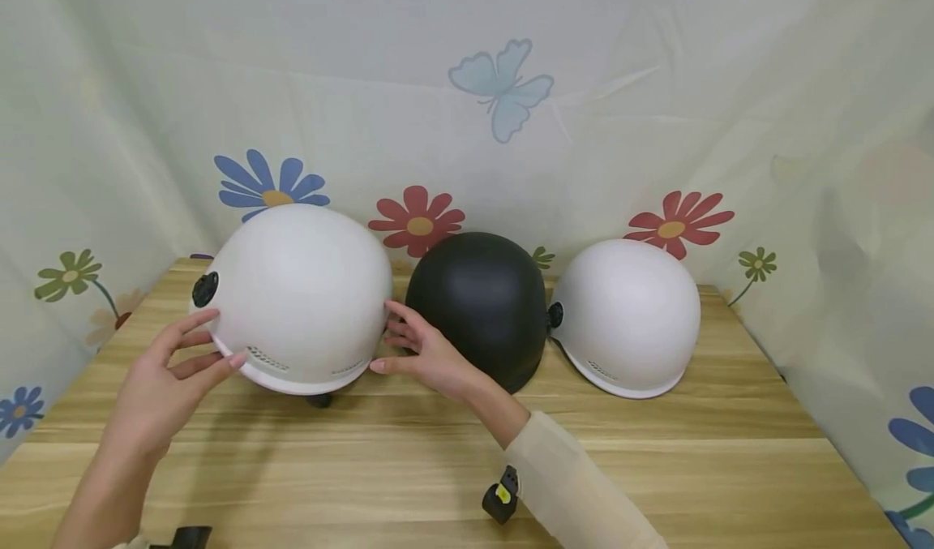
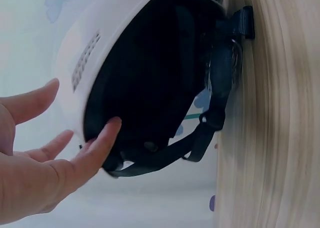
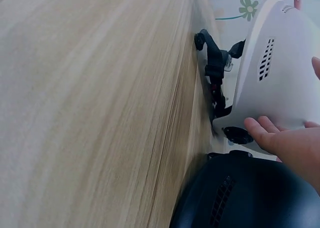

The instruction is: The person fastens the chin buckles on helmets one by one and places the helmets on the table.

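A white helmet [image 1: 302, 298] stands dome-up at the left of the table between both hands. Its vented rim is apart from the tabletop, and a black chin strap [image 2: 165, 155] hangs below. My left hand [image 1: 164, 371] is at its left edge with spread fingers. In the left wrist view, one fingertip overlaps the dark inside and the thumb lies off the shell. At the opposite side, my right hand [image 1: 430, 354] touches the shell with nearly straight fingers. A round black side fitting [image 3: 237, 135] sits near one of its digits. How firmly either hand presses cannot be told.
Right of my right hand stands a black helmet [image 1: 477, 310], close beside it. Farther right is a second white helmet [image 1: 631, 314] with a black side fitting. All are on a wood-grain table [image 1: 350, 484]. A flower-printed cloth [image 1: 350, 119] hangs behind.
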A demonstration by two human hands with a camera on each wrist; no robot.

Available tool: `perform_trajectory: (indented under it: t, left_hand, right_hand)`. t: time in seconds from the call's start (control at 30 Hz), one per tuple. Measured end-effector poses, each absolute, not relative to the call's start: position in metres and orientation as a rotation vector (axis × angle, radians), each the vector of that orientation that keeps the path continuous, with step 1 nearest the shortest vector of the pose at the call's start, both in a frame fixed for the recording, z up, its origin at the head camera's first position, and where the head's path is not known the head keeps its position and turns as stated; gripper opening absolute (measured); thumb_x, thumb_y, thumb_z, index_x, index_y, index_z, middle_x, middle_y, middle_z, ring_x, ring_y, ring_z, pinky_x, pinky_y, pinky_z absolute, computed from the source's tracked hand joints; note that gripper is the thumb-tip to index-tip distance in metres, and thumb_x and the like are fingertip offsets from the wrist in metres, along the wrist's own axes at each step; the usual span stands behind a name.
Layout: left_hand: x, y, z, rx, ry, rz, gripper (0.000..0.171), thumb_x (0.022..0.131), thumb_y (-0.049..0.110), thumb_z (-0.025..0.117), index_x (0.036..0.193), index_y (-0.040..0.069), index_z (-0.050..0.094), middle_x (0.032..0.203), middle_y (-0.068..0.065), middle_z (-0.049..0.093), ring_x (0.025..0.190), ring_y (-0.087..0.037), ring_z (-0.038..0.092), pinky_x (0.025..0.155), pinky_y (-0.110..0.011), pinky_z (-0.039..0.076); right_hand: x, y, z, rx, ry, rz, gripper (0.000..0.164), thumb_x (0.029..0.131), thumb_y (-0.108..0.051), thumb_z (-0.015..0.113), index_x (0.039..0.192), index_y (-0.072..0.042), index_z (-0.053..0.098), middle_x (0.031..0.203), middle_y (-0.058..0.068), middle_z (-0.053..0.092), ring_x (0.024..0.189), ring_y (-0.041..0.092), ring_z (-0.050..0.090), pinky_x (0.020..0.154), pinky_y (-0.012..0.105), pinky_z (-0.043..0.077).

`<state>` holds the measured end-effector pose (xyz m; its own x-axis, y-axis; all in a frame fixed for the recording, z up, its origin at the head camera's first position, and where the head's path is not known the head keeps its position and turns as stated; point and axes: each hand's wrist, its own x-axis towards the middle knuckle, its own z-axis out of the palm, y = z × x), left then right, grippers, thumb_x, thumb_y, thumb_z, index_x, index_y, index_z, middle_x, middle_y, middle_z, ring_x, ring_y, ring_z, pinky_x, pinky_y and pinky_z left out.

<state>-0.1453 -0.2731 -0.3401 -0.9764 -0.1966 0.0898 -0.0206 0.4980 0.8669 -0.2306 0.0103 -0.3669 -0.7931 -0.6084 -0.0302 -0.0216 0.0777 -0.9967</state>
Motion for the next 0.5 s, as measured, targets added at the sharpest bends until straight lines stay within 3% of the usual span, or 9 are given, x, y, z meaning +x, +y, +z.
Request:
perform_trajectory:
  t: [0.3,0.5]
  left_hand:
    - [-0.1463,-0.2650,-0.3423,0.181,-2.397,-1.594,0.064,0.083,0.011,0.068,0.139,0.016,0.037,0.123,-0.015,0.034,0.081,0.012,0.053,0.066,-0.014,0.049]
    - [-0.1492,-0.2627,-0.3462,0.185,-2.226,-1.792,0.065,0.080,0.005,0.069,0.136,0.019,0.040,0.116,-0.003,0.040,0.085,0.007,0.055,0.068,-0.013,0.048]
  right_hand:
    - [-0.2282,0.0083,-0.3671,-0.594,1.864,-1.810,0.078,0.084,-0.003,0.064,0.145,-0.019,0.018,0.142,0.010,0.034,0.126,0.031,0.035,0.092,0.036,0.043]
    - [-0.2274,0.0071,-0.3685,-0.590,1.887,-1.795,0.078,0.084,-0.005,0.064,0.145,-0.019,0.018,0.142,0.010,0.034,0.126,0.031,0.035,0.093,0.037,0.042]
